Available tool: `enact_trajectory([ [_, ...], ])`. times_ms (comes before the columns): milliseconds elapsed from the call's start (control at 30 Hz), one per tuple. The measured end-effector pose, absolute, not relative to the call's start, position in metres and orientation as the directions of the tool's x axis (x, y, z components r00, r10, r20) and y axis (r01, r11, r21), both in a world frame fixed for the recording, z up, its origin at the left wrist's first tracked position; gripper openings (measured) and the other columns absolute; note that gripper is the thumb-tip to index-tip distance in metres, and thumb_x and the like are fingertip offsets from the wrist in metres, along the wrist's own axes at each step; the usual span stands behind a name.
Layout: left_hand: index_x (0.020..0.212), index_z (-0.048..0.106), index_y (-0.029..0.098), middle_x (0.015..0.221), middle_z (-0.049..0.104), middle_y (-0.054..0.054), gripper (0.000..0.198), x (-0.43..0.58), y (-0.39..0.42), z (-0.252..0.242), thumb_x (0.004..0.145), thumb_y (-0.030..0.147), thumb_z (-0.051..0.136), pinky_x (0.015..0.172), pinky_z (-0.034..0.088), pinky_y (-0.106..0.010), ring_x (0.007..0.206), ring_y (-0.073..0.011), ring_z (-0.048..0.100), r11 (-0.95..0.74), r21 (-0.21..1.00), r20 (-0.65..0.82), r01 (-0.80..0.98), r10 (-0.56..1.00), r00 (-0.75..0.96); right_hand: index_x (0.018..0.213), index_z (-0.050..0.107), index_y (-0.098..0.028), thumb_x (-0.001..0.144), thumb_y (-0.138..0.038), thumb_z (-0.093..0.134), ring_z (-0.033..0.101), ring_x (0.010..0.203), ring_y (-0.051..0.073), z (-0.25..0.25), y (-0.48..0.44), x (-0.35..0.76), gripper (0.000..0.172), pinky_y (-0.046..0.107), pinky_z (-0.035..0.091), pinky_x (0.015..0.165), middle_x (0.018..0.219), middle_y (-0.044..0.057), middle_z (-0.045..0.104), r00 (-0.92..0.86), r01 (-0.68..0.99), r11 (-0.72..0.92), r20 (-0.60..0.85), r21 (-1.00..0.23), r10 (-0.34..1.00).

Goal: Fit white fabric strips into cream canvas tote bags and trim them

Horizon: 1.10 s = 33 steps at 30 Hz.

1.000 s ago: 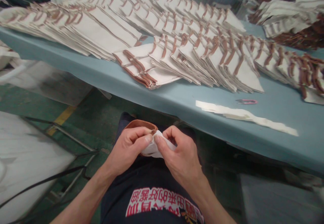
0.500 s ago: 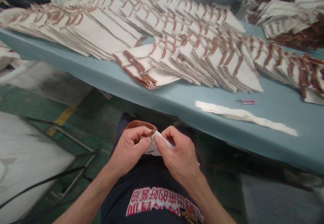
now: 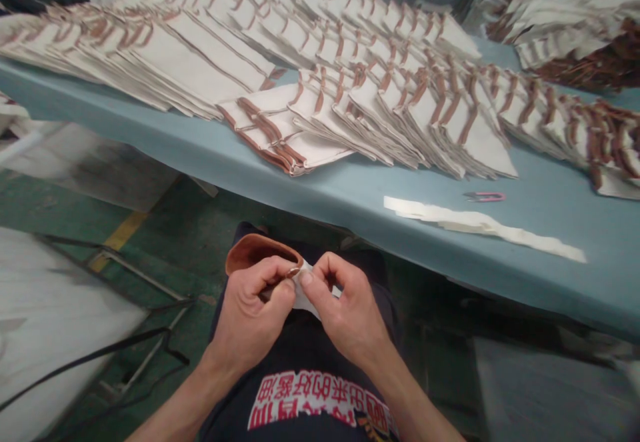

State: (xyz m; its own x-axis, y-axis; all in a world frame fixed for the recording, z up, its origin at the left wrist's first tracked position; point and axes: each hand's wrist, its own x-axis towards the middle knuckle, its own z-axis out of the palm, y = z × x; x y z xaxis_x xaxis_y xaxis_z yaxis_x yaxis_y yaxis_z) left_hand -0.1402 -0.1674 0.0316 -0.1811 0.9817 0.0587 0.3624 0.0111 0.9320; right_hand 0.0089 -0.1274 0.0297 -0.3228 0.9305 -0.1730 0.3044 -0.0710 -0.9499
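Note:
Above my lap, my left hand (image 3: 253,312) and my right hand (image 3: 345,312) pinch a piece of white cloth (image 3: 306,295) between thumbs and fingers. A curved tan-brown binding strip (image 3: 255,253) is joined to the cloth and rises past my left hand. My left fingers hold the spot where the brown edge meets the white. Much of the cloth is hidden by my fingers. Farther off, stacks of white cloth pieces with brown trim (image 3: 320,119) lie fanned out on the blue-grey table (image 3: 345,195).
Pink-handled thread snips (image 3: 484,196) and a long white cloth strip (image 3: 480,224) lie on the table near its front edge. More brown-trimmed bundles (image 3: 575,49) are heaped at the far right. A white sack (image 3: 55,315) sits on a metal frame at the left, above a green floor.
The brown strip now stands more open and sticks out farther left. My hands have turned the cloth and drawn slightly closer together, and the view has tilted a little.

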Motion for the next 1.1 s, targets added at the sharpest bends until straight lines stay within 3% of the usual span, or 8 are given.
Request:
enact_trajectory([
  [133,0.069,0.071,0.016,0.062,0.068,0.003,0.022,-0.141,-0.169,0.032,0.081,0.011,0.053,0.053,0.044,-0.018,0.053,-0.0096,0.060,-0.083,0.874,0.180,0.479,0.971,-0.160,0.064,0.045,-0.022,0.085,-0.049,0.064,0.038,0.055,0.010,0.024,-0.128,0.008,0.038,0.024,0.030,0.052,0.060,-0.005,0.043,-0.397,0.098,-0.282,-0.297,-0.954,0.868],
  [300,0.071,0.072,0.016,0.062,0.069,0.004,0.023,-0.142,-0.169,0.035,0.081,0.009,0.052,0.052,0.043,-0.018,0.050,-0.0086,0.059,-0.146,0.827,0.253,0.543,0.959,-0.126,0.067,0.045,-0.023,0.078,-0.056,0.073,0.033,0.046,0.007,0.019,-0.133,0.006,0.045,0.021,0.023,0.043,0.055,-0.007,0.043,-0.487,-0.092,-0.550,-0.444,-0.830,0.752],
  [500,0.068,0.068,0.016,0.061,0.068,0.004,0.022,-0.141,-0.169,0.040,0.079,0.007,0.050,0.053,0.043,-0.017,0.052,-0.0083,0.060,-0.199,0.810,0.292,0.551,0.953,-0.086,0.068,0.050,-0.021,0.072,-0.055,0.078,0.031,0.047,0.007,0.008,-0.136,0.003,0.045,0.020,0.021,0.043,0.055,-0.008,0.043,-0.528,-0.200,-0.698,-0.524,-0.688,0.668],
  [667,0.069,0.065,0.018,0.063,0.066,0.004,0.022,-0.146,-0.169,0.036,0.081,0.008,0.049,0.053,0.044,-0.017,0.054,-0.0089,0.058,-0.153,0.900,0.190,0.408,0.980,-0.054,0.069,0.051,-0.020,0.072,-0.052,0.077,0.033,0.053,0.008,0.012,-0.139,0.003,0.041,0.022,0.027,0.049,0.059,-0.007,0.044,-0.589,-0.235,-0.740,-0.513,-0.630,0.624],
  [800,0.068,0.062,0.018,0.063,0.063,0.003,0.020,-0.145,-0.165,0.031,0.080,0.011,0.048,0.053,0.044,-0.019,0.055,-0.0105,0.056,-0.150,0.928,0.168,0.341,0.986,-0.021,0.068,0.047,-0.022,0.077,-0.055,0.071,0.030,0.052,0.009,0.015,-0.144,-0.002,0.042,0.022,0.025,0.048,0.058,-0.007,0.041,-0.497,-0.221,-0.656,-0.496,-0.722,0.713],
  [933,0.068,0.062,0.017,0.064,0.065,0.001,0.021,-0.138,-0.160,0.030,0.081,0.014,0.046,0.053,0.043,-0.022,0.054,-0.0117,0.056,-0.048,0.898,0.112,0.438,0.986,-0.121,0.069,0.044,-0.023,0.086,-0.053,0.060,0.031,0.054,0.011,0.004,-0.143,-0.011,0.039,0.023,0.026,0.048,0.060,-0.006,0.040,-0.343,-0.200,-0.515,-0.433,-0.833,0.834],
  [1100,0.075,0.067,0.016,0.066,0.068,0.000,0.022,-0.136,-0.158,0.033,0.082,0.015,0.046,0.058,0.045,-0.025,0.060,-0.0146,0.060,0.022,0.846,0.062,0.532,0.988,-0.138,0.065,0.042,-0.023,0.083,-0.042,0.053,0.031,0.058,0.012,-0.008,-0.132,-0.018,0.028,0.025,0.030,0.052,0.064,-0.005,0.037,-0.379,-0.208,-0.526,-0.428,-0.824,0.820],
])
